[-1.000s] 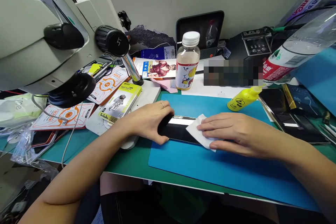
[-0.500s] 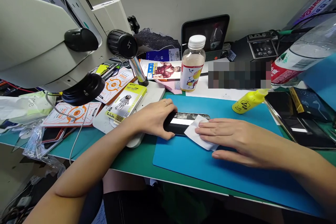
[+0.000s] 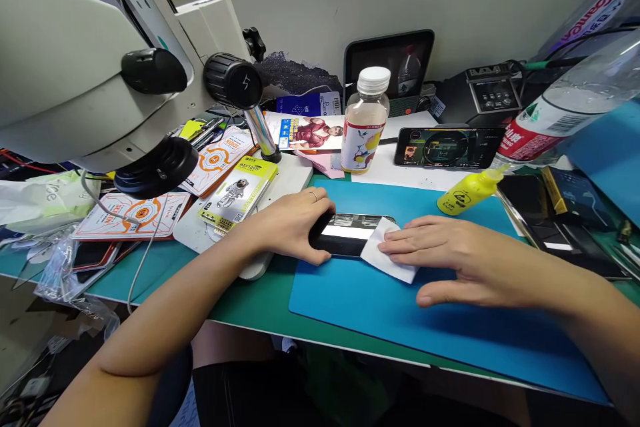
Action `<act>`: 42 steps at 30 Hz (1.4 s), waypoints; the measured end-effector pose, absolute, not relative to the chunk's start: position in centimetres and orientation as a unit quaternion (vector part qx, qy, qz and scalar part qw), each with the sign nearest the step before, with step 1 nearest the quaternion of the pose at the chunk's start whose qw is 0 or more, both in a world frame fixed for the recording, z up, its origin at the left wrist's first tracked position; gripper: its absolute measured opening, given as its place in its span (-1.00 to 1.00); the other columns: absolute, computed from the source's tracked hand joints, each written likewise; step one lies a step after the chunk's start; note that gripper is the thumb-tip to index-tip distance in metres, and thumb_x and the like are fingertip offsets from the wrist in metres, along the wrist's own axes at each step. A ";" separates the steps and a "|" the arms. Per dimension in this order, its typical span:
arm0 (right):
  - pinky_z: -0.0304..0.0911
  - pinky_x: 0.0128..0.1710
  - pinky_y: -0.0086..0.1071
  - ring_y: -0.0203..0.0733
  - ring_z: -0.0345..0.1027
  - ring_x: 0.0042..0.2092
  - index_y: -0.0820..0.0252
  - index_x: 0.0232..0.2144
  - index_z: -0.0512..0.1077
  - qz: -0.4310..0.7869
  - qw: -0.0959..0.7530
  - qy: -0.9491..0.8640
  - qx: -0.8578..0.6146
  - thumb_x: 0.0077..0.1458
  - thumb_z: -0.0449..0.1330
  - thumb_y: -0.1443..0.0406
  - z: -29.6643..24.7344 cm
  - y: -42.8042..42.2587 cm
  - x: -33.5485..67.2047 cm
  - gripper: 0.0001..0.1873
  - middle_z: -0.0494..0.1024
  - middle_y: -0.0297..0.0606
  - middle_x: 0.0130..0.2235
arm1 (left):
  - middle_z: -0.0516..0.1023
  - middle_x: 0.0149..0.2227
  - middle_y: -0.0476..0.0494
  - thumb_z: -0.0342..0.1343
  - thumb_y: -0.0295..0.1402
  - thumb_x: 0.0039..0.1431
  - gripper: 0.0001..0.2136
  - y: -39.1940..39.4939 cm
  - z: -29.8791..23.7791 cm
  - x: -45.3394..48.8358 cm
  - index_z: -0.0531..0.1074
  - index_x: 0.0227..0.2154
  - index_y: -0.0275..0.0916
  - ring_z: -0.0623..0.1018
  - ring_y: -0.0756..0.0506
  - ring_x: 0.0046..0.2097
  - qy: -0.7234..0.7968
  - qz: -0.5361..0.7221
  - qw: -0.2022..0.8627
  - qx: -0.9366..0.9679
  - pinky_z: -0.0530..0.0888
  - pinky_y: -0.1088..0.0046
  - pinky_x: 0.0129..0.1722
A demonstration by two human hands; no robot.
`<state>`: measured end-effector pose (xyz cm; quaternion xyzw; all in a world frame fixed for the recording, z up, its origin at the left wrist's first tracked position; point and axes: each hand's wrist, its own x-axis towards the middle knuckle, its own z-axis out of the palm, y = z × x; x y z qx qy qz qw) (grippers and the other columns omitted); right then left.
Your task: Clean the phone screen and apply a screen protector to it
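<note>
A black smartphone [image 3: 345, 247] lies on the blue mat [image 3: 330, 293], a bright white strip of reflected light across its glass. My left hand [image 3: 300, 223] is closed around its left end, thumb at the near edge and fingers at the far edge. Over the phone's right end lies a white wiping cloth [image 3: 393, 260]. The fingers of my right hand [image 3: 445, 253] are stretched out flat on that cloth, pressing it down, with the thumb held apart. Part of the phone's right end is hidden under the cloth.
A microscope [image 3: 155, 100] overhangs the left side, above boxes [image 3: 237, 190]. Behind the mat stand a drink bottle [image 3: 367, 120] and a propped phone [image 3: 447, 147]. A yellow squeeze bottle [image 3: 467, 193] is at the mat's far right, beside more phones [image 3: 540, 207] and a large bottle [image 3: 560, 113].
My right hand and the cloth have slid slightly right along the phone, with the thumb now further from the fingers. My left hand keeps its hold on the left end.
</note>
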<state>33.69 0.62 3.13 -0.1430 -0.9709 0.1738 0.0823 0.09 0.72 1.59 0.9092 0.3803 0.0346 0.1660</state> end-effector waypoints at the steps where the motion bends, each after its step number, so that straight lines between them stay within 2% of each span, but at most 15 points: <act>1: 0.55 0.17 -0.05 0.11 0.65 0.17 0.13 0.13 0.67 0.169 0.082 -0.972 -0.142 0.30 0.36 -0.03 3.1 0.6 33.7 -0.49 0.70 -0.06 0.18 | 0.49 0.00 -0.24 0.39 -0.01 0.09 -0.41 0.7 1.6 0.1 0.44 0.08 -0.23 0.56 -0.30 0.00 0.379 0.035 0.165 0.910 0.52 0.21 -0.05; 4: 0.57 0.13 -0.05 0.11 0.66 0.14 0.19 0.12 0.68 0.152 0.084 -0.974 -0.143 0.31 0.35 -0.04 3.2 0.6 33.8 -0.47 0.71 -0.06 0.16 | 0.48 0.00 -0.24 0.39 -0.01 0.09 -0.40 0.7 1.6 0.0 0.44 0.09 -0.26 0.56 -0.30 0.01 0.378 0.031 0.165 0.911 0.52 0.21 -0.06; 7: 0.54 0.18 -0.05 0.12 0.61 0.21 0.23 0.18 0.64 0.153 0.081 -0.976 -0.133 0.31 0.35 -0.06 3.1 0.4 33.6 -0.40 0.66 -0.05 0.22 | 0.48 0.01 -0.25 0.39 -0.02 0.08 -0.39 0.7 1.6 0.1 0.43 0.10 -0.26 0.55 -0.31 0.02 0.382 0.025 0.165 0.909 0.52 0.19 -0.03; 11: 0.53 0.16 -0.22 -0.03 0.65 0.17 0.15 0.08 0.69 0.176 0.080 -0.974 -0.120 0.46 0.21 0.07 2.9 0.7 33.8 -0.60 0.73 -0.18 0.15 | 0.47 0.02 -0.25 0.40 -0.03 0.06 -0.40 0.7 1.4 0.3 0.42 0.08 -0.24 0.54 -0.31 0.04 0.385 0.024 0.167 0.907 0.52 0.19 -0.01; 15: 0.58 0.01 -0.29 -0.10 0.72 0.01 0.13 0.01 0.71 0.146 0.132 -0.969 -0.148 0.50 0.15 0.14 2.1 1.5 34.5 -0.64 0.80 -0.26 0.01 | 0.47 0.03 -0.25 0.40 -0.04 0.07 -0.41 0.8 1.4 0.3 0.41 0.07 -0.24 0.54 -0.30 0.04 0.380 0.024 0.170 0.909 0.51 0.20 0.00; 18: 0.60 -0.07 -0.29 -0.09 0.72 -0.02 0.15 0.01 0.71 0.119 0.157 -0.966 -0.170 0.50 0.14 0.19 1.4 1.8 34.5 -0.65 0.79 -0.21 0.03 | 0.47 0.03 -0.24 0.39 -0.04 0.09 -0.42 0.7 1.5 0.2 0.41 0.08 -0.24 0.54 -0.29 0.04 0.381 0.023 0.168 0.909 0.50 0.22 -0.01; 24: 0.58 0.01 -0.17 0.00 0.63 0.07 0.17 0.09 0.67 0.102 0.168 -0.959 -0.206 0.48 0.15 0.23 0.7 1.9 34.0 -0.66 0.76 -0.12 0.09 | 0.47 0.03 -0.24 0.40 -0.05 0.09 -0.41 0.8 1.6 0.2 0.41 0.09 -0.25 0.54 -0.29 0.04 0.382 0.016 0.166 0.909 0.50 0.22 -0.02; 27: 0.56 0.00 -0.15 0.01 0.60 0.05 0.14 0.03 0.68 0.113 0.188 -0.953 -0.210 0.47 0.17 0.22 0.5 1.7 33.6 -0.69 0.75 -0.11 0.04 | 0.48 0.03 -0.24 0.41 -0.06 0.09 -0.42 0.8 1.6 0.2 0.41 0.08 -0.24 0.54 -0.29 0.04 0.382 0.016 0.164 0.909 0.49 0.22 -0.02; 31: 0.53 -0.06 -0.26 -0.10 0.59 -0.03 0.06 -0.08 0.69 0.161 0.194 -0.947 -0.199 0.47 0.18 0.20 0.5 1.4 33.0 -0.74 0.73 -0.17 -0.05 | 0.48 0.02 -0.22 0.40 -0.06 0.10 -0.43 0.7 1.6 0.3 0.40 0.07 -0.23 0.54 -0.28 0.02 0.382 0.019 0.162 0.910 0.49 0.23 -0.04; 35: 0.50 -0.14 -0.23 -0.07 0.57 -0.11 0.11 -0.21 0.65 0.142 0.218 -0.934 -0.244 0.44 0.21 0.20 0.1 1.6 32.6 -0.77 0.68 -0.15 -0.16 | 0.48 0.03 -0.23 0.41 -0.07 0.10 -0.43 0.7 1.7 0.2 0.40 0.08 -0.25 0.54 -0.28 0.03 0.382 0.014 0.162 0.910 0.49 0.23 -0.03; 42: 0.45 -0.13 -0.14 -0.01 0.54 -0.12 0.18 -0.16 0.59 0.093 0.285 -0.900 -0.316 0.45 0.18 0.28 -0.1 1.8 32.5 -0.82 0.64 -0.09 -0.17 | 0.48 0.03 -0.22 0.40 -0.05 0.11 -0.43 0.7 1.8 0.3 0.40 0.08 -0.24 0.54 -0.28 0.02 0.381 0.009 0.165 0.910 0.48 0.23 -0.04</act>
